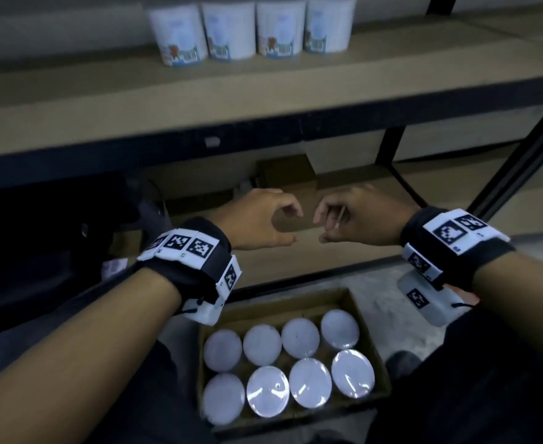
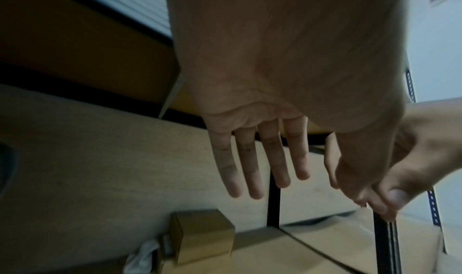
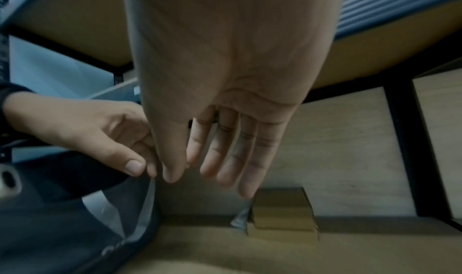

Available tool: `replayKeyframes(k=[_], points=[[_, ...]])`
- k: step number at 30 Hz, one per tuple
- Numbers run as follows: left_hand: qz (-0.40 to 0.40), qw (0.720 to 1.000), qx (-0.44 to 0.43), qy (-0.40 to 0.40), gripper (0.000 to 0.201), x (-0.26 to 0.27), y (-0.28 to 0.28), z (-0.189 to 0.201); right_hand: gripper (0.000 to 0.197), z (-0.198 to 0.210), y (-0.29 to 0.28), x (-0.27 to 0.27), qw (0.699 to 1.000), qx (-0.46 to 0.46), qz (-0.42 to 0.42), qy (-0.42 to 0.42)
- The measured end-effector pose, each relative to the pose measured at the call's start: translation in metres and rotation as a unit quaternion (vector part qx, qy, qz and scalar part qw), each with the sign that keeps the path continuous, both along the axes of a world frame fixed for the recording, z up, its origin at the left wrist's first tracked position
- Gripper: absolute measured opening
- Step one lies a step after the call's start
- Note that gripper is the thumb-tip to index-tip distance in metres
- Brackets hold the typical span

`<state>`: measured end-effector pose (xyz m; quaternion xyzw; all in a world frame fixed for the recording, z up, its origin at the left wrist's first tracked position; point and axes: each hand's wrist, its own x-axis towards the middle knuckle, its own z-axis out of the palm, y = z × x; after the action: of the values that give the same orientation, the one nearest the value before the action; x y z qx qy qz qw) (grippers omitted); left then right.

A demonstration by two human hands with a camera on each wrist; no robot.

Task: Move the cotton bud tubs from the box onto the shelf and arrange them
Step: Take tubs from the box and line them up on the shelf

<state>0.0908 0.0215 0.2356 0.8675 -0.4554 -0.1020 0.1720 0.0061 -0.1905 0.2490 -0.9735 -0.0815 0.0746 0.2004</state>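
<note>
Hands (image 1: 260,219) (image 1: 356,216) apart above box (image 1: 372,347) of tubs (image 1: 299,338), each grip loose, seemingly empty.

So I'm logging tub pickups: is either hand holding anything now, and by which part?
Nothing is held. The left hand and right hand hover empty, fingers loose, above the brown cardboard box of white round-lidded tubs.

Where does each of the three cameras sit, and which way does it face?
Head: on the head, looking down at the shelf, the box of tubs, both forearms and hands.
Left wrist: under the wrist, along the left hand into the lower shelf bay.
Right wrist: the same along the right hand.
Shared: both wrist views show the small cardboard box and the opposite hand.
</note>
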Motion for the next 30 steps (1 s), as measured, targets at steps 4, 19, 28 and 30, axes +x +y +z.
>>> replayKeyframes(k=[4, 19, 28, 30], points=[[0.003, 0.998, 0.046, 0.047, 0.050, -0.002, -0.013, -0.050, 0.032, -0.046, -0.002, -0.002, 0.998, -0.024, -0.014, 0.063], [0.073, 0.969, 0.105, 0.214, 0.072, -0.047, -0.028, -0.203, 0.085, -0.190, -0.007, -0.034, 0.965, -0.055, -0.112, 0.228], [0.075, 0.956, 0.125, 0.254, 0.104, -0.064, -0.026, -0.272, 0.097, -0.240, -0.003, -0.047, 0.956, -0.028, -0.157, 0.246], [0.076, 0.959, 0.115, 0.246, 0.103, -0.064, -0.028, -0.281, 0.099, -0.249, -0.003, -0.046, 0.952, -0.038, -0.158, 0.258]])
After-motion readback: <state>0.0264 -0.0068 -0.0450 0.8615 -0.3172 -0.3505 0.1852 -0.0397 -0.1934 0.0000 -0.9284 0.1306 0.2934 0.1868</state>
